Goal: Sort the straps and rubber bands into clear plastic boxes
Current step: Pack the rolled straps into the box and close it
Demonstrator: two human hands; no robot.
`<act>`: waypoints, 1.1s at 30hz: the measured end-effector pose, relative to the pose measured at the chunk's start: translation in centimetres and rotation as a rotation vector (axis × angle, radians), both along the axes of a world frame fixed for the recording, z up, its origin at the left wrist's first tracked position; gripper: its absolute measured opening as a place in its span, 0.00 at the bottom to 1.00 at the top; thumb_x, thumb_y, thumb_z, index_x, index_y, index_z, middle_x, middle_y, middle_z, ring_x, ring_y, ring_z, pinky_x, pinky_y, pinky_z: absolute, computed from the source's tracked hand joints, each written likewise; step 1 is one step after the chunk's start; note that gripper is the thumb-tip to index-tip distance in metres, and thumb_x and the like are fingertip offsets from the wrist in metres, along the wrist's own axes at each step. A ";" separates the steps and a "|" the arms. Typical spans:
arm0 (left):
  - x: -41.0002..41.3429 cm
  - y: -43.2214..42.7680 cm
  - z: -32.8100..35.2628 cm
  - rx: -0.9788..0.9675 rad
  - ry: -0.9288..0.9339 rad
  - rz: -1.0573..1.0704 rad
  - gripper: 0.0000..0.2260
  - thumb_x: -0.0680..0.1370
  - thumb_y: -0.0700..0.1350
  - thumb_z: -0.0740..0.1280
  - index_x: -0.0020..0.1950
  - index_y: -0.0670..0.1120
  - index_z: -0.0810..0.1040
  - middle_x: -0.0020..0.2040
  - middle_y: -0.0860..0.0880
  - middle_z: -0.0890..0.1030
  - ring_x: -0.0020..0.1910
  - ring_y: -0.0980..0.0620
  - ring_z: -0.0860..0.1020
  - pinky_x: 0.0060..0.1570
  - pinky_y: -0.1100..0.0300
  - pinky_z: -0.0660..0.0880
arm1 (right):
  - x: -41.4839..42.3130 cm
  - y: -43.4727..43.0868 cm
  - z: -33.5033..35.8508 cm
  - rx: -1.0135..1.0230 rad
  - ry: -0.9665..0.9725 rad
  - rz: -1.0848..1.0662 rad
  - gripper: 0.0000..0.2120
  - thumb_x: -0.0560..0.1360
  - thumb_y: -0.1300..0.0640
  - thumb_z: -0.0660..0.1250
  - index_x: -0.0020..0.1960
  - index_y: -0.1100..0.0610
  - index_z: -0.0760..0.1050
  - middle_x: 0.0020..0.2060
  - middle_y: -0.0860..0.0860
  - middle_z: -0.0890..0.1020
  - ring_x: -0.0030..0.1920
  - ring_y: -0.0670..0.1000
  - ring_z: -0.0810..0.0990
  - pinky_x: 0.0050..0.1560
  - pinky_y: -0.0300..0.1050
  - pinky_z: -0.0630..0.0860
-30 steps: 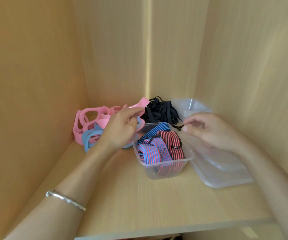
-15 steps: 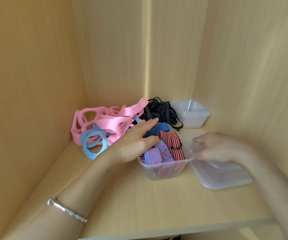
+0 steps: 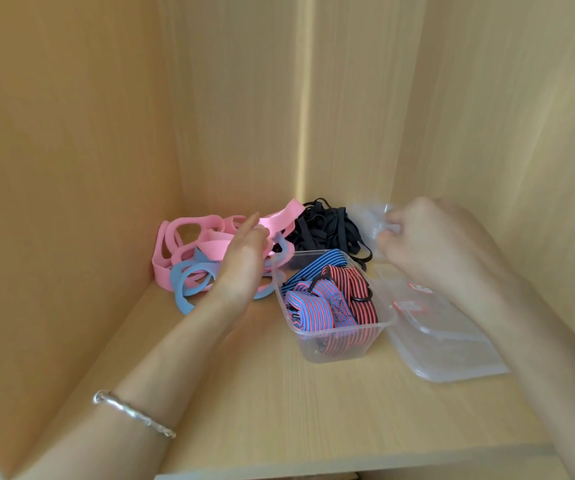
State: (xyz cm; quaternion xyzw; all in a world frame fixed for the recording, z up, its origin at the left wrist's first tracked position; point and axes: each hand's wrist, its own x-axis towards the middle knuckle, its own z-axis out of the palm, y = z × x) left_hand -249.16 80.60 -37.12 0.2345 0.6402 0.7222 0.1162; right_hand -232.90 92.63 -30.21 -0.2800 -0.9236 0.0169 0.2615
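Clear box [image 3: 364, 218] between right fingers [image 3: 394, 233]

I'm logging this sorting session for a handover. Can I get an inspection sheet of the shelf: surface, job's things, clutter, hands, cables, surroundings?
Surface: pale wooden shelf.
Job's things: striped straps in front clear box; pink bands, blue bands, black bands loose behind; flat clear container at right.
Clutter: nothing seen.
Hands: left hand open over pink bands; right hand pinches rear clear box.
Cables: nothing seen.
Surroundings: wooden cabinet walls; bracelet on left wrist.
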 end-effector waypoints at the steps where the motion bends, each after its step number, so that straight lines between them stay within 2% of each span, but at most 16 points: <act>1: 0.3 0.1 -0.1 0.012 -0.013 -0.007 0.18 0.83 0.48 0.53 0.73 0.53 0.65 0.64 0.51 0.74 0.64 0.53 0.72 0.61 0.55 0.68 | -0.4 -1.2 0.4 0.023 -0.032 0.030 0.12 0.73 0.57 0.63 0.33 0.58 0.66 0.26 0.53 0.66 0.32 0.58 0.68 0.28 0.44 0.62; 3: 0.9 0.1 -0.5 0.017 -0.018 -0.039 0.15 0.83 0.51 0.53 0.65 0.53 0.73 0.56 0.52 0.76 0.56 0.55 0.74 0.53 0.58 0.70 | -1.1 -3.5 0.7 0.060 -0.095 0.121 0.12 0.74 0.55 0.63 0.34 0.56 0.65 0.28 0.51 0.66 0.35 0.58 0.69 0.30 0.45 0.61; 5: 1.0 0.7 -0.2 0.010 -0.012 -0.054 0.10 0.83 0.48 0.54 0.49 0.51 0.74 0.45 0.53 0.75 0.45 0.56 0.74 0.44 0.61 0.71 | -2.1 -5.3 0.6 0.041 -0.152 0.229 0.16 0.75 0.54 0.63 0.32 0.55 0.62 0.30 0.50 0.66 0.34 0.57 0.69 0.29 0.44 0.59; 6: 0.8 1.0 0.3 -0.021 -0.010 -0.048 0.10 0.82 0.47 0.55 0.45 0.51 0.73 0.42 0.53 0.75 0.43 0.55 0.74 0.42 0.64 0.70 | -2.7 -5.9 0.4 0.006 -0.184 0.276 0.16 0.75 0.54 0.63 0.31 0.55 0.63 0.30 0.49 0.67 0.31 0.54 0.69 0.28 0.43 0.59; 8: -0.1 1.5 0.7 -0.072 -0.045 -0.049 0.11 0.82 0.45 0.57 0.40 0.53 0.70 0.40 0.53 0.74 0.47 0.51 0.73 0.37 0.68 0.71 | -3.7 -6.3 0.0 -0.045 -0.251 0.344 0.13 0.74 0.53 0.63 0.32 0.55 0.69 0.29 0.50 0.70 0.29 0.49 0.70 0.27 0.42 0.62; 11: -0.2 1.2 0.2 -0.165 -0.009 -0.013 0.09 0.81 0.42 0.59 0.43 0.53 0.74 0.43 0.51 0.78 0.48 0.47 0.76 0.47 0.56 0.75 | -4.6 -5.2 -0.6 -0.188 -0.263 0.426 0.15 0.75 0.53 0.62 0.33 0.59 0.74 0.27 0.51 0.75 0.27 0.50 0.72 0.29 0.42 0.66; 14: 0.7 0.2 -0.8 -0.180 0.101 -0.058 0.11 0.75 0.41 0.58 0.50 0.42 0.78 0.51 0.40 0.82 0.52 0.40 0.79 0.55 0.47 0.74 | -4.8 -2.5 -1.3 -0.330 -0.113 0.488 0.16 0.76 0.51 0.63 0.32 0.56 0.76 0.28 0.53 0.76 0.29 0.48 0.71 0.32 0.44 0.66; 17: 1.0 0.5 -0.6 -0.174 0.120 -0.032 0.10 0.77 0.33 0.56 0.42 0.43 0.73 0.42 0.43 0.77 0.42 0.47 0.74 0.45 0.56 0.70 | -4.6 0.2 -2.9 -0.363 -0.040 0.475 0.09 0.77 0.51 0.64 0.44 0.50 0.82 0.40 0.54 0.82 0.42 0.53 0.80 0.44 0.50 0.75; 18: 1.0 0.7 -0.6 -0.179 0.134 -0.031 0.13 0.77 0.31 0.55 0.38 0.45 0.71 0.38 0.47 0.75 0.38 0.51 0.72 0.40 0.60 0.68 | -4.6 0.7 -3.5 -0.377 -0.049 0.480 0.09 0.78 0.52 0.63 0.47 0.51 0.82 0.44 0.54 0.81 0.47 0.54 0.80 0.49 0.51 0.75; 20: 1.2 0.7 -0.9 -0.211 0.177 -0.047 0.16 0.77 0.30 0.55 0.34 0.46 0.69 0.33 0.50 0.71 0.33 0.54 0.68 0.33 0.64 0.65 | -4.8 1.2 -4.5 -0.381 -0.043 0.485 0.10 0.79 0.54 0.62 0.55 0.54 0.81 0.51 0.52 0.79 0.56 0.50 0.76 0.58 0.48 0.71; 23: 0.9 0.7 -1.4 -0.258 0.238 -0.046 0.12 0.76 0.29 0.55 0.37 0.41 0.71 0.37 0.47 0.72 0.38 0.51 0.68 0.40 0.60 0.67 | -5.3 1.7 -5.3 -0.368 -0.018 0.491 0.14 0.81 0.54 0.60 0.63 0.56 0.77 0.55 0.47 0.75 0.63 0.43 0.69 0.61 0.40 0.64; 24: 0.8 0.8 -1.4 -0.270 0.248 -0.037 0.13 0.76 0.29 0.54 0.38 0.44 0.71 0.38 0.48 0.72 0.40 0.52 0.68 0.42 0.59 0.66 | -5.4 1.8 -5.5 -0.381 -0.014 0.489 0.15 0.81 0.54 0.59 0.64 0.57 0.77 0.56 0.47 0.75 0.64 0.43 0.68 0.62 0.39 0.63; 26: 0.9 0.8 -1.4 -0.290 0.260 -0.034 0.17 0.77 0.30 0.54 0.38 0.52 0.66 0.37 0.55 0.68 0.39 0.55 0.66 0.38 0.62 0.64 | -5.5 2.1 -5.8 -0.430 0.005 0.488 0.15 0.82 0.55 0.58 0.63 0.60 0.77 0.58 0.51 0.75 0.63 0.43 0.70 0.61 0.38 0.62; 28: 1.1 0.9 -1.4 -0.312 0.298 -0.020 0.18 0.79 0.32 0.54 0.38 0.55 0.63 0.37 0.57 0.65 0.41 0.53 0.65 0.37 0.66 0.62 | -5.4 2.3 -6.0 -0.462 0.037 0.503 0.15 0.82 0.57 0.58 0.62 0.62 0.77 0.61 0.54 0.76 0.60 0.43 0.70 0.60 0.38 0.62; 30: 1.2 0.9 -1.4 -0.342 0.344 0.013 0.18 0.80 0.34 0.55 0.37 0.55 0.63 0.37 0.56 0.67 0.45 0.53 0.65 0.38 0.67 0.64 | -5.6 2.8 -6.4 -0.488 0.059 0.511 0.15 0.82 0.57 0.58 0.65 0.60 0.76 0.65 0.52 0.75 0.66 0.44 0.70 0.65 0.38 0.62; 33: 1.3 0.7 -1.3 -0.377 0.387 0.068 0.12 0.80 0.37 0.57 0.42 0.51 0.71 0.46 0.50 0.73 0.47 0.51 0.69 0.51 0.56 0.70 | -6.1 3.5 -6.7 -0.515 0.052 0.499 0.17 0.82 0.55 0.57 0.69 0.56 0.73 0.73 0.49 0.68 0.73 0.45 0.64 0.73 0.43 0.58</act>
